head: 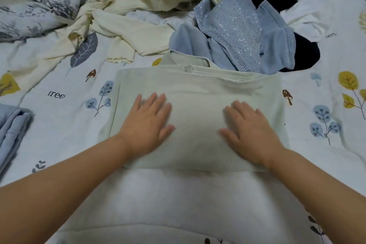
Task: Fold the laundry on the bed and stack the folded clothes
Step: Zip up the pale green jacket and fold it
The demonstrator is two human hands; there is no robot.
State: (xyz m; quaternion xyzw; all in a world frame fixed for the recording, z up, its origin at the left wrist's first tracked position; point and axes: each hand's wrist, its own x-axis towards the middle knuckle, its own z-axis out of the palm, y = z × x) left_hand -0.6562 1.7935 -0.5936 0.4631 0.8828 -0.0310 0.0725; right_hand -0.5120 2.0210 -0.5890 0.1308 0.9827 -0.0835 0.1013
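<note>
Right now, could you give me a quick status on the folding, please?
Both hands, left and right, flat on pale green garment. Folded once. Unfolded laundry pile behind it.

"tree" printed on bedsheet (59,117), partial "ees" at right

Two bare forearms, no sleeves visible; left hand (145,125) and right hand (250,131) wore no rings, watch or gloves.
</note>
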